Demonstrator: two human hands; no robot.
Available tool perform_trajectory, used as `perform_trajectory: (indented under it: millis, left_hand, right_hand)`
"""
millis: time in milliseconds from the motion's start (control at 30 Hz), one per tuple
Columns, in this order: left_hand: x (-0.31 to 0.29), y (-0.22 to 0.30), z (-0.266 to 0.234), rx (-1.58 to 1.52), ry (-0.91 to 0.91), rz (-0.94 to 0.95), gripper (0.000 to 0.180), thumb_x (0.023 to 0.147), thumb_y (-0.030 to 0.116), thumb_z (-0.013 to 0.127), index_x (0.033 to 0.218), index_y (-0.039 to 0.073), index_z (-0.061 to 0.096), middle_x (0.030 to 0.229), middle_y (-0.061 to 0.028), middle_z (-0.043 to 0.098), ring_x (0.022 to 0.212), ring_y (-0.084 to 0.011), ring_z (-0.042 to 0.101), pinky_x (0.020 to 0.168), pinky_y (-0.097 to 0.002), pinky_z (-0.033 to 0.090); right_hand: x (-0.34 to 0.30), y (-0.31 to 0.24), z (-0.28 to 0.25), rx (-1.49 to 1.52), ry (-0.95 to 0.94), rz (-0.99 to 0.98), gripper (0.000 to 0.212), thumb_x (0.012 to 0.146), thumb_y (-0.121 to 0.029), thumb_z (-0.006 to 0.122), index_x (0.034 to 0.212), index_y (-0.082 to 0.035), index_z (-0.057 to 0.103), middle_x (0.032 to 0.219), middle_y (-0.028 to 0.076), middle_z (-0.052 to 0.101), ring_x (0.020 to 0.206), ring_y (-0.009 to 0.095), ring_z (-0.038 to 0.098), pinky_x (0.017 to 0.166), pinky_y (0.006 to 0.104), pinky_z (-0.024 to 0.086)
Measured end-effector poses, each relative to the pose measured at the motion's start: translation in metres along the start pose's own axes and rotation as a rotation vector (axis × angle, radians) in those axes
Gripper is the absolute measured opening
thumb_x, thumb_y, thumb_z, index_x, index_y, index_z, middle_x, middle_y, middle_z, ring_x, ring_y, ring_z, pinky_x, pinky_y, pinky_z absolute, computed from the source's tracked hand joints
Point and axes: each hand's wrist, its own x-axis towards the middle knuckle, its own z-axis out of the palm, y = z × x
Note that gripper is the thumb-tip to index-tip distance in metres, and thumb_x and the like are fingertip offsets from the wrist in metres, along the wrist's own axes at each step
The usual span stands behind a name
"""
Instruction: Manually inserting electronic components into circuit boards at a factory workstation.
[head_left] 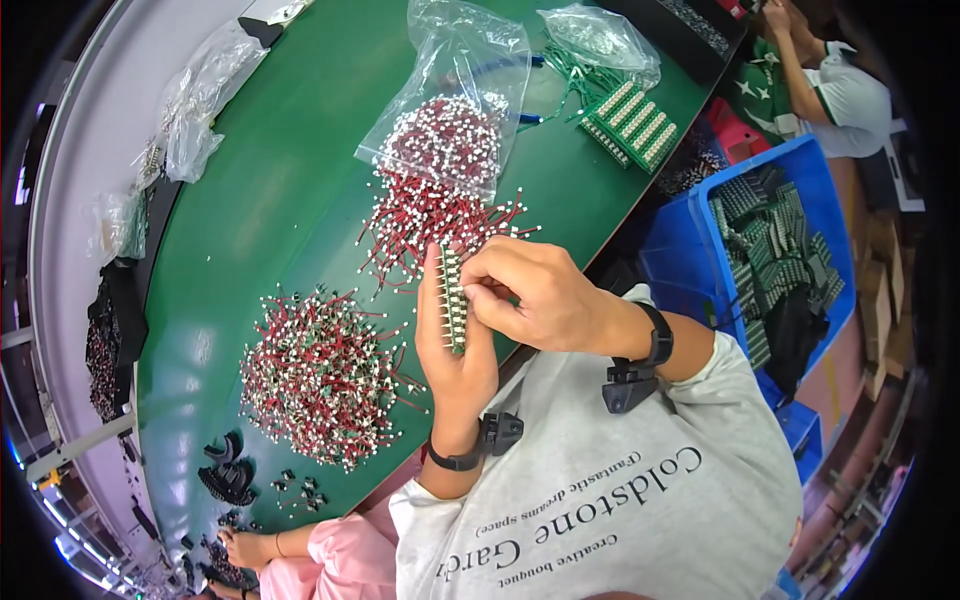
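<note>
My left hand (455,370) is closed around a narrow green circuit board strip (453,310) with a row of pale connectors along it. The strip stands lengthwise between thumb and fingers, and thin points stick out along its left side. Fingers of my right hand (530,290) are pinched together at the strip's right edge; what they hold, if anything, is hidden. Just beyond my hands lies a heap of red wires with white plugs (420,225), partly inside a clear plastic bag (465,60). Nearer, to the left, sits another heap of short red-and-black wires with white ends (320,375).
On the green table (280,160), a stack of green boards (630,125) stands at the far right. A blue crate (690,250) of boards is beside the table. Small black parts (228,470) lie near left, by another person's hand (245,548). A further person (845,95) works at far right.
</note>
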Motion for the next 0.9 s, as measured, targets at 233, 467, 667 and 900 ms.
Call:
perform_trajectory:
  millis: [233, 467, 667, 900]
  left_hand:
    - [0.024, -0.003, 0.010, 0.299, -0.029, 0.165, 0.060, 0.086, -0.006, 0.054, 0.143, -0.010, 0.036, 0.127, -0.0266, 0.054, 0.112, -0.0385, 0.058, 0.097, -0.0418, 0.044]
    - [0.036, -0.008, 0.015, 0.423, -0.059, 0.131, 0.062, 0.083, -0.008, 0.050, 0.143, -0.010, 0.035, 0.136, -0.0291, 0.048, 0.119, -0.0421, 0.054, 0.101, -0.0433, 0.042]
    - [0.044, -0.004, 0.007, 0.384, -0.065, 0.024, 0.061, 0.083, -0.009, 0.049, 0.143, -0.010, 0.035, 0.135, -0.0287, 0.049, 0.116, -0.0389, 0.055, 0.100, -0.0412, 0.043]
    - [0.039, -0.009, -0.026, -0.307, 0.265, -0.286, 0.059, 0.090, -0.007, 0.045, 0.148, -0.005, 0.031, 0.127, -0.0204, 0.059, 0.104, -0.0215, 0.063, 0.088, -0.0317, 0.053]
  right_hand:
    - [0.016, 0.019, -0.016, -0.149, -0.024, -0.123, 0.012, 0.078, 0.002, 0.069, 0.086, 0.000, 0.060, 0.075, 0.010, 0.060, 0.063, 0.025, 0.061, 0.057, 0.0328, 0.050]
    - [0.027, 0.043, -0.022, -0.062, -0.054, -0.054, 0.013, 0.077, 0.004, 0.070, 0.085, 0.000, 0.060, 0.076, 0.011, 0.062, 0.066, 0.028, 0.063, 0.059, 0.0350, 0.051]
    - [0.035, 0.052, -0.016, -0.029, -0.037, -0.066, 0.013, 0.077, 0.004, 0.071, 0.085, 0.001, 0.061, 0.077, 0.011, 0.063, 0.064, 0.027, 0.063, 0.056, 0.0342, 0.050]
    - [0.022, 0.084, -0.048, -0.156, -0.257, -0.077, 0.023, 0.070, 0.000, 0.077, 0.091, -0.006, 0.070, 0.084, 0.006, 0.060, 0.074, 0.023, 0.059, 0.063, 0.0329, 0.049]
